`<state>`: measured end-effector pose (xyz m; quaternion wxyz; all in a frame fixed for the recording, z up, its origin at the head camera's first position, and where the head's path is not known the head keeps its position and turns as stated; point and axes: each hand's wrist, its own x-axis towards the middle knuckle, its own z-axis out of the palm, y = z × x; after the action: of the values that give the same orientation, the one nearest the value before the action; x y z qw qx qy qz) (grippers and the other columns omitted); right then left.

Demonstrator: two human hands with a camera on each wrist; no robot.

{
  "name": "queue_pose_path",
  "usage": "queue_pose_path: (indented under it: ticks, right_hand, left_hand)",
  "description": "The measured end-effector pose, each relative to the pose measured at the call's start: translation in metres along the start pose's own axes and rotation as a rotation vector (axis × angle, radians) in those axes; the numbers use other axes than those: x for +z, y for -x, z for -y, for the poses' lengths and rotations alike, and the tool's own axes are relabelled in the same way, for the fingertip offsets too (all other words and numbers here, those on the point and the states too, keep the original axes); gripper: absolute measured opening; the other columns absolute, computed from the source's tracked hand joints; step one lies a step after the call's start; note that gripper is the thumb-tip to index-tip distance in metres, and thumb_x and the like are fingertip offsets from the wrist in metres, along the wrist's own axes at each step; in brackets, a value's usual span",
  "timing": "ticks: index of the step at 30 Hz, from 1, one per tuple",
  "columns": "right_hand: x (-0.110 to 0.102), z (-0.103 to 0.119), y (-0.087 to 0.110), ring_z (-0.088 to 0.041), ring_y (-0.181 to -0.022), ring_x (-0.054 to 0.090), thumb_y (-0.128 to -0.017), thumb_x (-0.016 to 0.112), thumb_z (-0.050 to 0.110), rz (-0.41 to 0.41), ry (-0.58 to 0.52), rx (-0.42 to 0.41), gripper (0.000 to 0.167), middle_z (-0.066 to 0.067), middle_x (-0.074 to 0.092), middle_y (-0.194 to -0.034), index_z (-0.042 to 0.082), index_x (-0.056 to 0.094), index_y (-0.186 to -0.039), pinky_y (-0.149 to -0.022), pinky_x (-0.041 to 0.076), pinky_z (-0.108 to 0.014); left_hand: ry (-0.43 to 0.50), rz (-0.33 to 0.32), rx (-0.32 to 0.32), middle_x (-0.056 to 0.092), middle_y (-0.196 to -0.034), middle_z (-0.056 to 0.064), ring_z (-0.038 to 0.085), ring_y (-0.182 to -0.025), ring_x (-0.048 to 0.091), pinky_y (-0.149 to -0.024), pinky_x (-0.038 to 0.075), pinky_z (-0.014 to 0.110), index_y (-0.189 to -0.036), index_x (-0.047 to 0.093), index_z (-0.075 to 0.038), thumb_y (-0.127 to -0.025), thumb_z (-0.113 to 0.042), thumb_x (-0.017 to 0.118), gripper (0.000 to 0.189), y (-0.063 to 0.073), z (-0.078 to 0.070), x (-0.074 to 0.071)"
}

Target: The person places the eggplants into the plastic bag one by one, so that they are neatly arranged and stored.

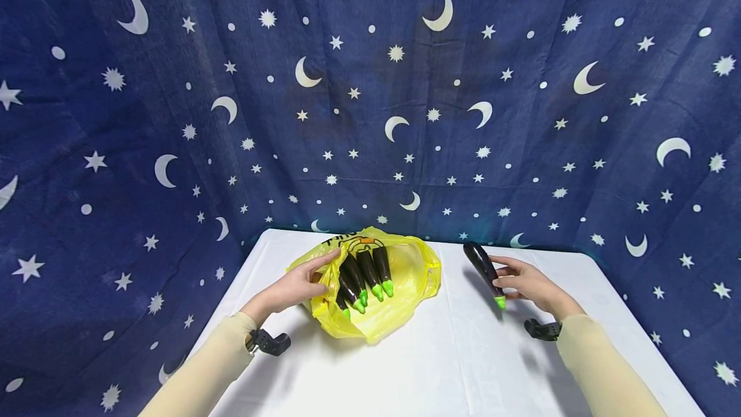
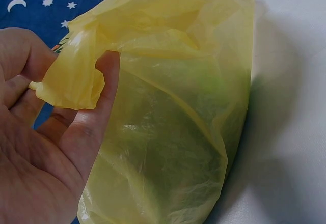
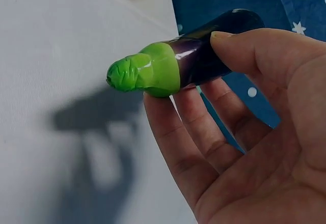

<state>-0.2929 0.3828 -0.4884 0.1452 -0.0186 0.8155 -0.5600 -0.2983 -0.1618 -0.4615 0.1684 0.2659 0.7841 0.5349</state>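
Observation:
A yellow plastic bag (image 1: 413, 275) lies on the white table with its mouth gaping toward me. Inside it are several dark purple eggplants (image 1: 368, 269) with bright green caps. My left hand (image 1: 298, 285) holds the bag's left edge; in the left wrist view, a bunched bit of the bag (image 2: 76, 76) sits between thumb and fingers. To the right of the bag, my right hand (image 1: 529, 282) grips another eggplant (image 1: 482, 262) between thumb and fingertips. In the right wrist view this eggplant (image 3: 163, 68) is held above the table, green cap pointing left.
The white-covered table (image 1: 428, 365) ends at a dark blue curtain (image 1: 370, 114) with moons and stars, which also hangs along both sides. Black wrist straps (image 1: 272, 342) are worn on both forearms. A shadow (image 3: 97, 117) of the right hand and eggplant falls on the cloth.

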Motion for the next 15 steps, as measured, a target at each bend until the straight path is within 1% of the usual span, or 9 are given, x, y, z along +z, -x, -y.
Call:
queue_pose_path:
  ticks: [3,6,9,15]
  right_hand:
    - [0.005,0.004,0.000,-0.023,-0.105,0.066,-0.093,0.072,0.010,0.010,-0.013,-0.013,0.076,-0.024,0.057,-0.132,0.002,0.033,-0.159,-0.088,0.056,-0.046]
    - [0.010,0.008,0.000,-0.024,-0.105,0.066,-0.093,0.072,0.009,0.032,-0.027,-0.030,0.076,-0.023,0.059,-0.131,0.002,0.034,-0.158,-0.089,0.056,-0.047]
    - [0.015,0.012,0.000,-0.025,-0.106,0.066,-0.091,0.074,0.008,0.051,-0.050,-0.031,0.076,-0.020,0.060,-0.129,0.004,0.037,-0.158,-0.090,0.056,-0.048]
    - [0.024,0.018,-0.001,-0.028,-0.106,0.067,-0.092,0.073,0.007,0.115,-0.060,-0.056,0.074,-0.019,0.060,-0.129,0.005,0.038,-0.157,-0.090,0.055,-0.049]
  left_hand:
    - [-0.006,-0.004,-0.003,0.025,-0.168,0.001,0.032,-0.140,0.042,-0.103,0.045,0.036,-0.163,0.031,-0.020,-0.091,-0.002,0.068,0.083,0.000,0.000,0.000]
    - [-0.007,-0.006,-0.004,0.025,-0.168,0.001,0.032,-0.139,0.044,-0.102,0.046,0.035,-0.162,0.032,-0.020,-0.091,-0.001,0.068,0.083,0.000,0.000,0.000]
    - [-0.008,-0.007,-0.001,0.025,-0.168,0.000,0.032,-0.140,0.043,-0.104,0.045,0.038,-0.162,0.032,-0.020,-0.091,0.000,0.068,0.083,0.000,-0.001,0.000]
    - [-0.017,-0.014,0.004,0.026,-0.167,0.001,0.032,-0.143,0.039,-0.109,0.041,0.043,-0.162,0.032,-0.019,-0.090,-0.001,0.068,0.082,0.000,-0.003,0.001]
